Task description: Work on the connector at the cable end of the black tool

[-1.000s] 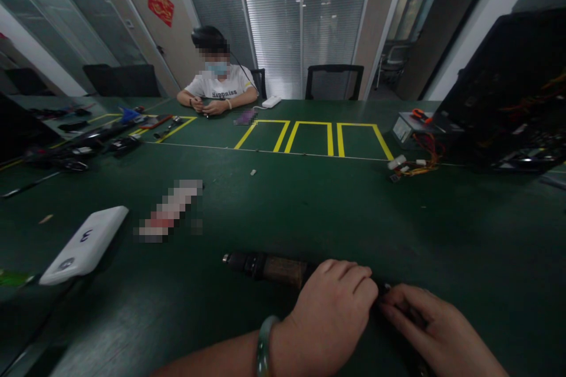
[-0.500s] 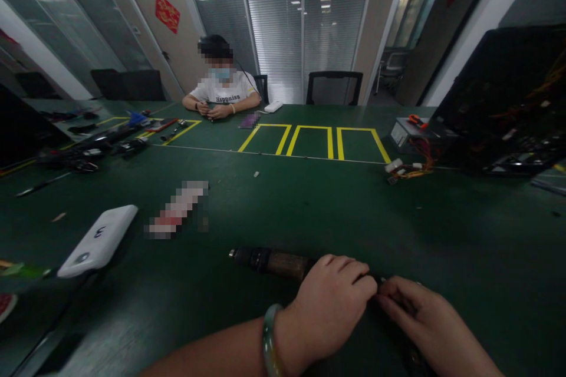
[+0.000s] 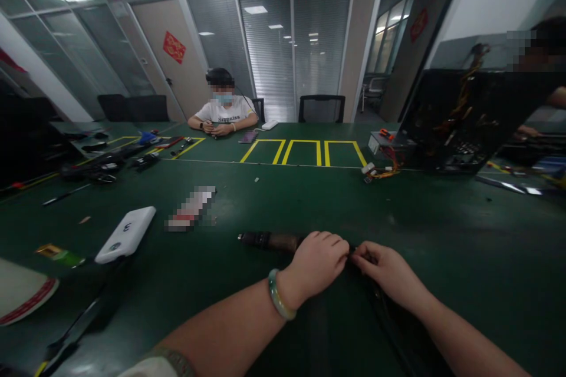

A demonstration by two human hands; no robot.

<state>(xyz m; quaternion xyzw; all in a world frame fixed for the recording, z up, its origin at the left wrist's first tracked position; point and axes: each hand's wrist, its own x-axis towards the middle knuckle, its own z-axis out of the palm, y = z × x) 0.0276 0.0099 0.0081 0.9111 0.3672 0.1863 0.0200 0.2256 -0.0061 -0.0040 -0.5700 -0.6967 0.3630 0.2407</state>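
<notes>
Now the view takes in more of the room's glass partition point(image 3: 318, 65) and, at the right edge, a second person point(image 3: 548, 50). The green table point(image 3: 283, 206) spans the foreground. On its right, an upright black computer case point(image 3: 435, 121) partly hides that person; a co-worker point(image 3: 226, 111) sits across the far edge. Below, both hands have stayed together at one tool, so the work there appears unbroken. The left hand point(image 3: 316, 265) is wrapped over the rear of a dark, brown-gripped tool point(image 3: 283, 241), perhaps an electric screwdriver, lying with its tip pointing left. The right hand point(image 3: 389, 268) pinches just behind it, near a dark cable point(image 3: 384, 315); its fingers hide what they hold. Well to the left lies a white power bank point(image 3: 126, 235); beyond the tool, a tiny white piece point(image 3: 257, 179).
</notes>
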